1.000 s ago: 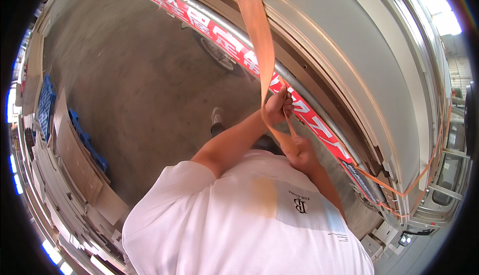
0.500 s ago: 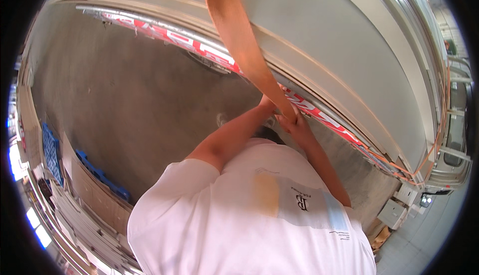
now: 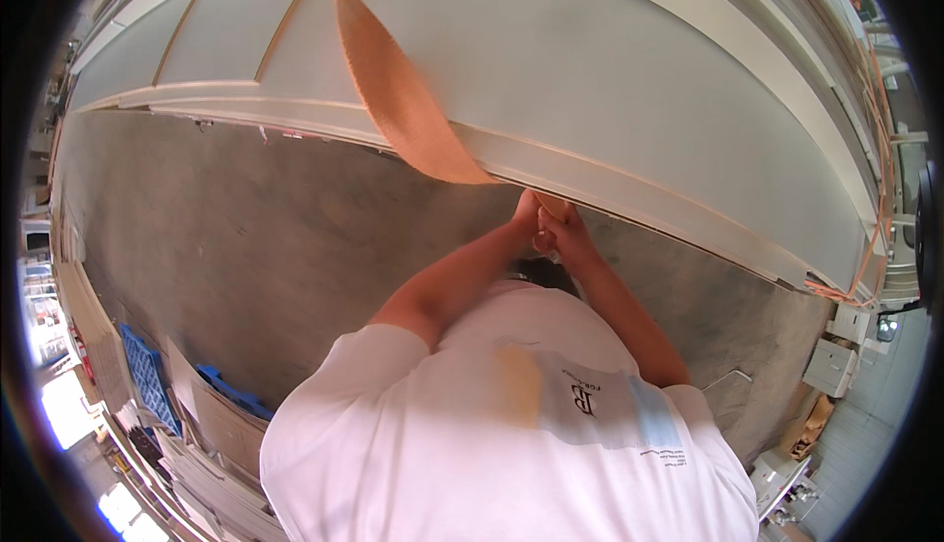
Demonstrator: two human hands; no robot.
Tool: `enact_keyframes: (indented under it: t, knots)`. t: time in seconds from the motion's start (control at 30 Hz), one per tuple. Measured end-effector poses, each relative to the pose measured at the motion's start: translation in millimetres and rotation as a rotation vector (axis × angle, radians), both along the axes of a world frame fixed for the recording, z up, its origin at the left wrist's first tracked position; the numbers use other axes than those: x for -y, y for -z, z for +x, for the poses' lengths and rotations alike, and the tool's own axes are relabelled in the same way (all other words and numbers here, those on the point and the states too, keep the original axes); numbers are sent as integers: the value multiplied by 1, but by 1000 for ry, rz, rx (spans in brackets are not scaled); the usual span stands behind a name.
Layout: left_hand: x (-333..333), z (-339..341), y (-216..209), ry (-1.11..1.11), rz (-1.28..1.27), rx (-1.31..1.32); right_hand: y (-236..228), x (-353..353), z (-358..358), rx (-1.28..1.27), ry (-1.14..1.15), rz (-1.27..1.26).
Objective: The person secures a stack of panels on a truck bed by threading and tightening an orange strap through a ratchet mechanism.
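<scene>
A wide orange webbing strap [image 3: 398, 99] comes down across the top of a stack of grey panels [image 3: 590, 70], twisting and bowing out over the near edge. Its lower part passes between my two hands, just below that edge. My left hand [image 3: 528, 210] is closed, seemingly round the strap, with its fingers partly hidden. Beside it, touching or nearly so, my right hand [image 3: 572, 235] has its fingers wrapped on the strap's lower end. What fastens the strap underneath the panels is hidden.
The panel stack's long edge [image 3: 649, 183] runs right in front of me. Grey concrete floor [image 3: 246, 208] lies below. Behind left stand boards [image 3: 221, 419] and a blue plastic pallet [image 3: 149, 375]; a grey metal box [image 3: 831, 367] is at the right. Thin orange cords [image 3: 878, 198] hang at the stack's right end.
The strap has shifted left in view and now bulges out over the edge. My hands stay together at the strap under the panels. The red printed strip below the edge is now almost out of sight.
</scene>
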State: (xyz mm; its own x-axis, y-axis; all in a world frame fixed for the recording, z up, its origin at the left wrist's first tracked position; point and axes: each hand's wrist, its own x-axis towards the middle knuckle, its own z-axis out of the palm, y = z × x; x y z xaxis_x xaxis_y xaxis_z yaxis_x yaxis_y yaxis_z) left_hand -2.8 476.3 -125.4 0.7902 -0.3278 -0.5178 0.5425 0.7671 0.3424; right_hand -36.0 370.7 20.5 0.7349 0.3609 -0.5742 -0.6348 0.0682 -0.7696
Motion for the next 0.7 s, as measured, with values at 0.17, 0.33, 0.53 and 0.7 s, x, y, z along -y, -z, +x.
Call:
enact_keyframes:
  t: [0.17,0.33,0.53,0.7]
  knots:
    - [-10,12,-18,-2,656,14,19,5,-2,73,24,23]
    - [-30,26,-49,-37,1126,215,19,9,-2,82,-20,149]
    - [-48,0,-74,77,1387,411,3,21,11,132,-95,-130]
    - [-46,-29,-85,150,832,376,-79,34,-7,535,-151,-148]
